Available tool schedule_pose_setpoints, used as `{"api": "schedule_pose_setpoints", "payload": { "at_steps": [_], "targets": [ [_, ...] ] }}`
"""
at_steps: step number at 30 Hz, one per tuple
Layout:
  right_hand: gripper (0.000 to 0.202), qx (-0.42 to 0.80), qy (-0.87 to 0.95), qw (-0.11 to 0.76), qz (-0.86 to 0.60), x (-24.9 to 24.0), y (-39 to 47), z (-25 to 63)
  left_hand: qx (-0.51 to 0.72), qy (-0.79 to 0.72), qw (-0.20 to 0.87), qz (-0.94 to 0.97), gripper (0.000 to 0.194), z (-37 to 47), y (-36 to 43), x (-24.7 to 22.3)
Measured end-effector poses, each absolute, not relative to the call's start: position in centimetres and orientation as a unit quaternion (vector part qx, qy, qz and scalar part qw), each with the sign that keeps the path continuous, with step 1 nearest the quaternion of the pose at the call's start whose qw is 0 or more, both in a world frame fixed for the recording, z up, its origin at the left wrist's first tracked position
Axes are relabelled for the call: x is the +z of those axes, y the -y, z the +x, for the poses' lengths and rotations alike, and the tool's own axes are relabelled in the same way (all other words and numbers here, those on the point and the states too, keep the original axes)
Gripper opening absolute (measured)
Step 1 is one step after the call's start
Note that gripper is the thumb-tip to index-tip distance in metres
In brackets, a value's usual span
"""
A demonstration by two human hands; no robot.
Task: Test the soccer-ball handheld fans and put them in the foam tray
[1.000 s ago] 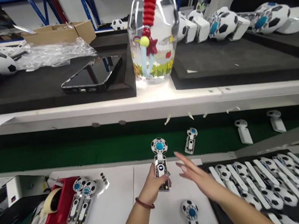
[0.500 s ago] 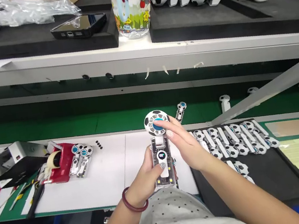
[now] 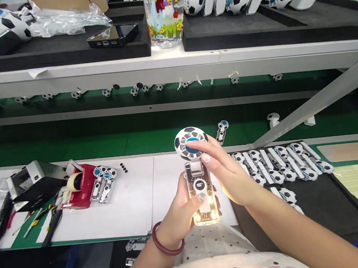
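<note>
Clear-plastic handheld fan with football-patterned head point(image 3: 197, 174), lit, held upright over bench edge: left hand point(image 3: 178, 212) clasps handle, right hand point(image 3: 230, 175) fingertips on blue hub. Function check; next needs steady grip.

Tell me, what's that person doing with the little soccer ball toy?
The person's left hand grips the clear handle of a small handheld fan with a soccer-ball head, thumb on its front; its base glows. The right hand touches the fan's blue centre. More such fans lie on the black tray to the right.
</note>
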State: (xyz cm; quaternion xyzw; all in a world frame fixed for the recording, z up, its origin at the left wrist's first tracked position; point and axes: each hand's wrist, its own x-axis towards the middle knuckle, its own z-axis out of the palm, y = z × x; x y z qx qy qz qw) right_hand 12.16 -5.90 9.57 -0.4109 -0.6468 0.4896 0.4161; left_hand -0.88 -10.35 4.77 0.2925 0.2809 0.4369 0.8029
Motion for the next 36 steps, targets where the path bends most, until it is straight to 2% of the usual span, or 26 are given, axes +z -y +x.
{"api": "schedule_pose_setpoints", "payload": {
  "at_steps": [11,20,23,26,28,32,36],
  "targets": [
    [0.029,0.494,0.652,0.400,-0.413,9.5,6.6,11.5,0.451,-0.278,0.790,0.307,0.050,-0.8,11.8,4.1],
    [0.030,0.499,0.660,0.385,-0.409,8.9,6.7,11.2,0.464,-0.261,0.792,0.298,0.058,-1.0,12.2,3.9],
    [0.045,0.538,0.630,0.383,-0.408,8.6,6.9,11.1,0.454,-0.256,0.797,0.306,0.058,-1.2,12.0,3.8],
    [0.075,0.599,0.560,0.399,-0.410,8.1,6.9,11.1,0.439,-0.252,0.806,0.306,0.058,-1.5,12.0,3.8],
    [0.082,0.656,0.493,0.383,-0.423,7.7,6.7,11.2,0.424,-0.240,0.816,0.312,0.061,-1.6,12.0,3.6],
    [0.062,0.803,0.382,0.252,-0.381,6.7,6.4,11.6,0.403,-0.214,0.820,0.346,0.063,-1.7,12.3,2.7],
    [0.038,0.819,0.361,0.258,-0.365,6.2,6.5,11.9,0.391,-0.207,0.828,0.344,0.059,-1.8,12.6,2.2]
  ]
}}
